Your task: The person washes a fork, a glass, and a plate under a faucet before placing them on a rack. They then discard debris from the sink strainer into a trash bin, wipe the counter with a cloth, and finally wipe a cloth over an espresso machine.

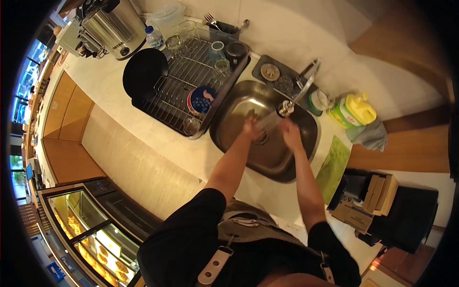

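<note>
Both my hands are inside the steel sink (228, 143), under the tap (286, 108). A pale, see-through shape, like running water or clear plastic, slants from the tap head toward my left hand (250, 128). The left fingers are curled in at its lower end; what they hold, if anything, I cannot make out. On the other side, my right hand (289, 132) is slightly apart from the left, its fingers smeared by motion. The drain (261, 138) shows just below and between the hands.
Left of the sink stands a wire dish rack (162, 98) with glasses, cups, a patterned blue dish (201, 99) and a large black round piece (143, 75). A yellow detergent jug (356, 111), grey cloth (372, 136) and green cloth (333, 167) lie to the right.
</note>
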`<state>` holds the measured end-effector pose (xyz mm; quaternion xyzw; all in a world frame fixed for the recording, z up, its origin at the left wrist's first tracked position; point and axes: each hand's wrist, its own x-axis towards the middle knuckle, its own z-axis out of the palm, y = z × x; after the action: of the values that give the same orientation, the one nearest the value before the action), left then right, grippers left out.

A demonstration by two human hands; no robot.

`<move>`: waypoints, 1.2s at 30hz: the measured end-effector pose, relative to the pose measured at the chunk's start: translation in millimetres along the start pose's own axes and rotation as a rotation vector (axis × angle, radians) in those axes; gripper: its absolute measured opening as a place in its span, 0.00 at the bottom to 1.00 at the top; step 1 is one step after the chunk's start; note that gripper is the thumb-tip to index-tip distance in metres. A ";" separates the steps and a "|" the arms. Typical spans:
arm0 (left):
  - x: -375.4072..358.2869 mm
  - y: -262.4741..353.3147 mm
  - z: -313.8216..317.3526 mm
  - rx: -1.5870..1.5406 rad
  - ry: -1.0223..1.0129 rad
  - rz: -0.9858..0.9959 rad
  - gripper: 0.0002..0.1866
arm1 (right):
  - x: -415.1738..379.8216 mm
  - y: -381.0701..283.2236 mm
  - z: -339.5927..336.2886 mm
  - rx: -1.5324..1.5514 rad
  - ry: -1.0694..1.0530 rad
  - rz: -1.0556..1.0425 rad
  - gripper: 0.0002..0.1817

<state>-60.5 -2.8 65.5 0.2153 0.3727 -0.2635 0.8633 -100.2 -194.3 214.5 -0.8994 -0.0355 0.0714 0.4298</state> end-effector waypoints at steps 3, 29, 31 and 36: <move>61.9 -21.1 -6.2 -0.073 0.072 -0.100 0.27 | -62.4 4.1 14.6 0.027 -0.121 0.149 0.20; 95.6 -39.5 -66.1 0.040 -0.057 0.185 0.20 | 103.5 -17.2 117.7 1.415 -0.207 0.510 0.17; 45.5 -27.8 -50.9 0.029 0.183 0.133 0.21 | 148.5 21.6 146.0 1.489 -0.120 0.663 0.17; -8.7 -7.3 -30.0 -0.049 0.178 0.155 0.23 | 177.4 137.6 193.6 1.728 -0.153 0.543 0.19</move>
<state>-86.0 11.2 51.9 0.2450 0.4366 -0.1666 0.8495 44.5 -109.8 -30.1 -0.2341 0.2148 0.2316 0.9195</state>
